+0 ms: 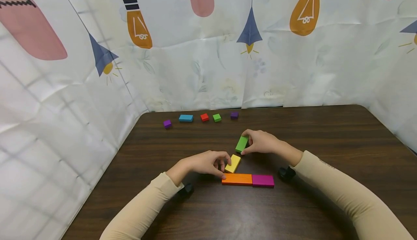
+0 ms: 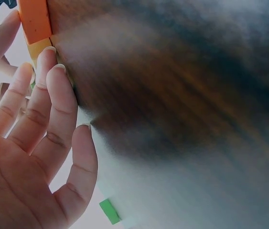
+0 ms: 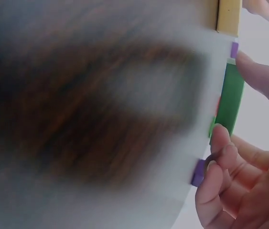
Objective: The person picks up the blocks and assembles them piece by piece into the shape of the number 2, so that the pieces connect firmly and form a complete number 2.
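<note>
Two green blocks [image 1: 241, 144] (one in hand [image 1: 262, 142])

A dark wood-grain table [image 1: 342, 131], and there's an orange block [image 1: 237, 179] flush against a magenta block [image 1: 263, 181], yellow block [image 1: 233, 164] just behind; farther back, blue block [image 1: 186, 118], red cube [image 1: 204, 117], green cube [image 1: 217, 117], two purple cubes [image 1: 167, 124]!

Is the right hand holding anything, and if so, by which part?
Yes: the right hand holds the green block by its two ends, thumb at the nearer.

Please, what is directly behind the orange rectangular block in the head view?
A yellow rectangular block, its left edge partly covered by the left hand. The brown tabletop beneath that block cannot be seen.
</note>
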Demonstrator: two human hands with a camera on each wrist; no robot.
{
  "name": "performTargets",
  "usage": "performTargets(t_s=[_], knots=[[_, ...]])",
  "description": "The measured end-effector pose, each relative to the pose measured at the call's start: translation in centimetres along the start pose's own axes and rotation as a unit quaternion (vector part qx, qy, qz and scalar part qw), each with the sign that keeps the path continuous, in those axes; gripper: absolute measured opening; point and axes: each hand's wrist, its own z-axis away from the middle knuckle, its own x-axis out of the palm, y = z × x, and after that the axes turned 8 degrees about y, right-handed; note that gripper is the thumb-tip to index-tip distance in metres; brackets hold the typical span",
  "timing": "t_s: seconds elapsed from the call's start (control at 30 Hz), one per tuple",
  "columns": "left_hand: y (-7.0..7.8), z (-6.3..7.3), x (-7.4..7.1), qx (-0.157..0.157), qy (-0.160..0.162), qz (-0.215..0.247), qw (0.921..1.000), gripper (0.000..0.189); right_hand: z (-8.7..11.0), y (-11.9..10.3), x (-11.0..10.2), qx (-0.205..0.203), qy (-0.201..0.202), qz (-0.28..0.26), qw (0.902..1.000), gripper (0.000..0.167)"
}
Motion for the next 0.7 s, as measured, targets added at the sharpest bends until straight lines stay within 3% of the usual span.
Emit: performTargets(t_s=[0.7], knots=[[0.17,0.00,-0.01,-0.008,0.000,-0.002,1.0000,0.036,0.02,-0.33,0.43,-0.019,-0.032,0.005,0.9993,0.067]])
